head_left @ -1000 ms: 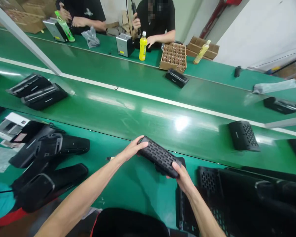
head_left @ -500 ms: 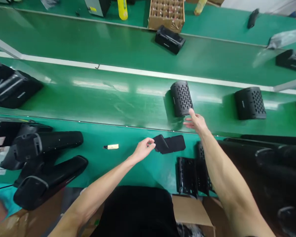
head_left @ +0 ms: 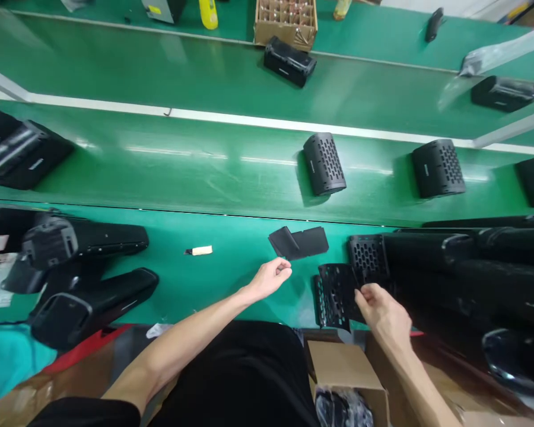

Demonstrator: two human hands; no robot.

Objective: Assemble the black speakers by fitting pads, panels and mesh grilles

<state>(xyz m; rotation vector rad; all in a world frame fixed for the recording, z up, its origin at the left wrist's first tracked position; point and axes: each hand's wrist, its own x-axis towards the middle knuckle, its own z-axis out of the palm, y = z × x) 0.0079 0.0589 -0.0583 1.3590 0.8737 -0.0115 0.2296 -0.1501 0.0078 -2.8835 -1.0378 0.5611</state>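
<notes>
1. Pinching the right edge of a black perforated panel (head_left: 336,284) between thumb and fingers of the right hand (head_left: 386,314), in the lower half of the frame, right of centre.
2. Holding the left hand (head_left: 267,280) just below the middle of the frame, with fingers curled and thumb close to the fingertips; impossible to tell whether pressed together.
3. Showing overlapping black sheets (head_left: 311,242) just above the left fingertips, near mid-frame; hard to tell whether touched or just beside.
4. Bordering the panel at right with a honeycomb-patterned black part (head_left: 368,252) and, farther right, a mass of long black casings (head_left: 431,264).
5. Including, left of centre on the green table (head_left: 240,279), a small tool with a pale handle (head_left: 202,251).
6. Crowded at lower left with dark elongated units (head_left: 93,299).
7. Displaying above the sheets, on the green belt (head_left: 182,178), a slotted black housing (head_left: 324,166), with another slotted housing (head_left: 436,169) farther right.
8. Revealing an open carton (head_left: 342,362) at the bottom, right of centre, with a partitioned cardboard box (head_left: 285,29) at the top.
</notes>
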